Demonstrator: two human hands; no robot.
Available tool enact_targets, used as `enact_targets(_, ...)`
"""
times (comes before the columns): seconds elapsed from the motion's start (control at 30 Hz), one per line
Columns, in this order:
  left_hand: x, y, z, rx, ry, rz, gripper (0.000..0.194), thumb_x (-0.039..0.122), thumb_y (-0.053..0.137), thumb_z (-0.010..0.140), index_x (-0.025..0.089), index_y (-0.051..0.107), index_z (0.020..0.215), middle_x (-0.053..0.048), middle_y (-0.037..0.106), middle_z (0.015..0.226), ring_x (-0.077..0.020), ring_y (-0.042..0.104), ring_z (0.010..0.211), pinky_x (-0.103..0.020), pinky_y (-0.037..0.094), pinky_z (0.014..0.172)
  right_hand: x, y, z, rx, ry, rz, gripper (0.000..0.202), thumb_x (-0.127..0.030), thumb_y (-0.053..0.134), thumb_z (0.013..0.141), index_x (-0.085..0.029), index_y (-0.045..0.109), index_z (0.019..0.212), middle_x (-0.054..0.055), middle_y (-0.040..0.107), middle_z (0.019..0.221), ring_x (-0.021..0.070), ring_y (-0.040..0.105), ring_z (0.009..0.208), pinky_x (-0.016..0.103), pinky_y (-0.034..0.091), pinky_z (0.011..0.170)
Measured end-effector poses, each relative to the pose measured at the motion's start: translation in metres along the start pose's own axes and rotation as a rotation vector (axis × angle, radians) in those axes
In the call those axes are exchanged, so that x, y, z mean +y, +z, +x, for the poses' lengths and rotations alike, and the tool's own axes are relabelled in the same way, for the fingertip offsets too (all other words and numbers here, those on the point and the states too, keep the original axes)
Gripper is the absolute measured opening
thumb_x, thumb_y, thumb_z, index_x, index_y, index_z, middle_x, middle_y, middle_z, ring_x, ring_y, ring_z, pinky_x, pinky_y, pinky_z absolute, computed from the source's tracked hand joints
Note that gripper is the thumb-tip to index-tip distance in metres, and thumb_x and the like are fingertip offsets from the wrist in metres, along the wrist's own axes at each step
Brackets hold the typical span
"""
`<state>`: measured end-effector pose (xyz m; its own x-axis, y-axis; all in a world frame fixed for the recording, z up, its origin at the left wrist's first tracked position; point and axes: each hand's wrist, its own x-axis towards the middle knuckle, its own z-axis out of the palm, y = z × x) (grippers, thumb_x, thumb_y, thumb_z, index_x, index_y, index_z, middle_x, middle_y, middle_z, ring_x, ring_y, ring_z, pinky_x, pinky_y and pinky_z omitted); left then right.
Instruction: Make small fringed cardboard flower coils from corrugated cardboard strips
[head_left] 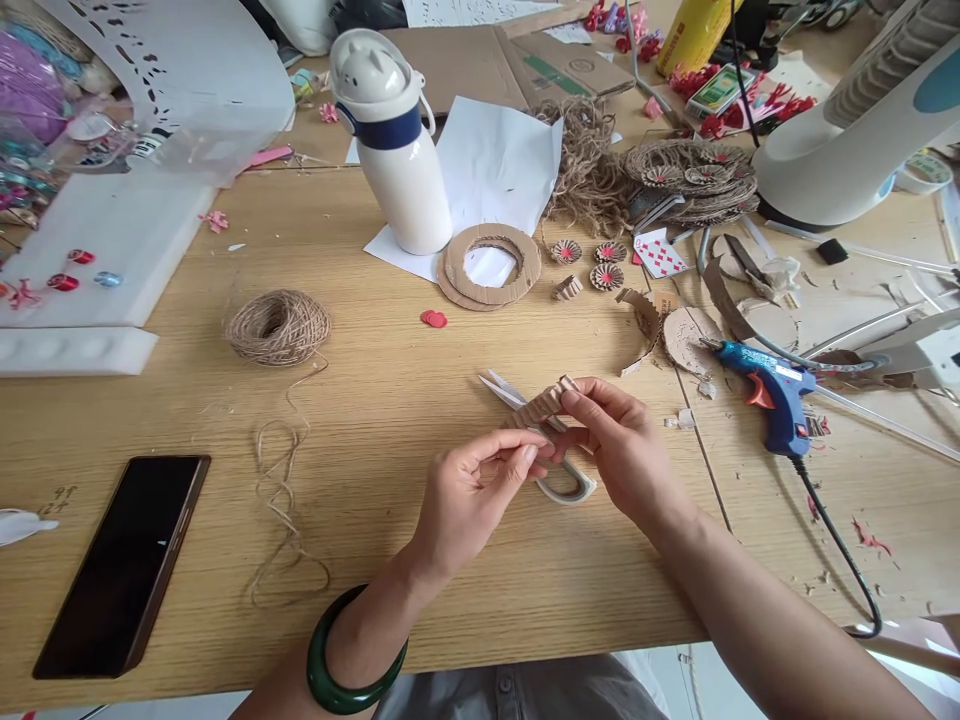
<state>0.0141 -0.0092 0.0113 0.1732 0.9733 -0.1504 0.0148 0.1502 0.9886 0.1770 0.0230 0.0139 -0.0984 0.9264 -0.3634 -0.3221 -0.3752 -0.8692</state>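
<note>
Near the table's front middle, my right hand (pixel 619 440) pinches a short strip of corrugated cardboard (pixel 541 405) between thumb and fingers. My left hand (pixel 476 485) is close beside it, thumb and forefinger pressed together at the strip's lower side; whether anything is between them is too small to tell. Scissors (pixel 566 490) lie on the table beneath both hands, blades pointing up and left. Farther back are two stacked cardboard rings (pixel 529 265), small red discs (pixel 433 319) and several pleated cardboard rosettes with red centres (pixel 606 277).
A twine ball (pixel 277 328) and a phone (pixel 124 565) lie at left. A white bottle (pixel 405 160) stands behind. At right are a blue glue gun (pixel 784 400) with its cable, cardboard scraps (pixel 688 338) and a white lamp base (pixel 814 170).
</note>
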Motion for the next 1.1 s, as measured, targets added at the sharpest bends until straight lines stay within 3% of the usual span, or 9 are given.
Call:
enact_targets(0.1,0.002,0.000,-0.002,-0.037,0.132,0.160,0.011,0.024,0.065,0.090,0.019,0.074,0.092,-0.004,0.079,0.085,-0.0156,0.074,0.072,-0.024,0.059,0.070,-0.003,-0.003,0.003,0.023,0.003,0.039,0.026,-0.039,0.081,0.072,-0.018,0.066,0.074,0.002,0.069,0.074,0.0128,0.064,0.060,0.022,0.054,0.047)
enact_targets(0.23,0.005,-0.001,-0.003,-0.081,0.377,0.317,0.011,0.017,0.068,0.085,0.019,0.068,0.074,-0.002,0.074,0.074,-0.0129,0.068,0.066,-0.023,0.055,0.065,-0.005,-0.004,0.007,0.015,0.006,0.063,0.026,-0.039,0.082,0.070,-0.018,0.067,0.075,0.001,0.070,0.068,0.0138,0.068,0.064,0.025,0.060,0.061)
enact_targets(0.37,0.004,-0.005,-0.002,0.102,0.521,0.408,0.017,0.016,0.065,0.085,0.020,0.070,0.101,-0.007,0.070,0.102,-0.0142,0.063,0.077,-0.025,0.053,0.065,-0.005,-0.006,0.009,-0.034,0.020,0.070,0.026,-0.036,0.083,0.071,-0.017,0.066,0.075,0.001,0.071,0.068,0.0127,0.068,0.062,0.024,0.060,0.062)
enact_targets(0.43,0.001,-0.008,0.000,0.270,0.480,0.451,0.020,0.019,0.064,0.087,0.022,0.070,0.106,-0.007,0.070,0.103,-0.0170,0.063,0.087,-0.027,0.053,0.074,-0.005,-0.006,0.009,-0.065,0.029,0.072,0.026,-0.035,0.083,0.070,-0.017,0.066,0.075,0.001,0.071,0.068,0.0123,0.068,0.062,0.023,0.060,0.061)
enact_targets(0.5,-0.003,-0.009,0.003,0.319,0.381,0.371,0.018,0.024,0.061,0.091,0.021,0.071,0.105,-0.007,0.071,0.106,-0.0192,0.065,0.097,-0.030,0.053,0.087,-0.005,-0.004,0.007,-0.093,0.042,0.066,0.027,-0.036,0.084,0.069,-0.017,0.065,0.075,0.001,0.071,0.068,0.0123,0.068,0.063,0.023,0.060,0.061)
enact_targets(0.73,-0.009,-0.005,0.006,0.143,0.070,0.035,0.018,0.035,0.070,0.085,0.018,0.075,0.089,-0.004,0.074,0.084,-0.0149,0.068,0.074,-0.023,0.054,0.068,0.000,0.001,0.004,-0.146,0.050,-0.041,0.033,-0.041,0.083,0.069,-0.016,0.064,0.080,-0.001,0.066,0.064,0.0111,0.062,0.056,0.026,0.057,0.060)
enact_targets(0.83,-0.010,-0.004,0.007,0.162,-0.032,-0.088,0.023,0.038,0.072,0.083,0.016,0.076,0.090,-0.004,0.075,0.080,-0.0147,0.068,0.068,-0.023,0.055,0.062,0.004,0.001,0.002,-0.007,-0.137,-0.166,0.029,-0.039,0.078,0.077,-0.019,0.062,0.090,-0.002,0.063,0.074,0.0104,0.059,0.057,0.026,0.054,0.056)
enact_targets(0.93,-0.010,-0.004,0.008,0.209,-0.097,-0.185,0.025,0.039,0.075,0.080,0.015,0.077,0.089,-0.004,0.075,0.078,-0.0144,0.067,0.063,-0.023,0.054,0.055,0.006,0.000,-0.003,0.147,-0.494,-0.448,0.011,-0.028,0.068,0.087,-0.022,0.062,0.094,0.000,0.060,0.082,0.0122,0.058,0.066,0.027,0.053,0.060)
enact_targets(1.1,-0.012,-0.005,0.008,0.231,-0.076,-0.223,0.024,0.038,0.076,0.080,0.016,0.077,0.089,-0.004,0.075,0.077,-0.0132,0.065,0.063,-0.022,0.053,0.054,0.008,0.003,-0.011,-0.040,-0.859,-0.839,0.010,-0.014,0.061,0.091,-0.022,0.066,0.096,0.004,0.067,0.087,0.0173,0.061,0.079,0.033,0.052,0.071)
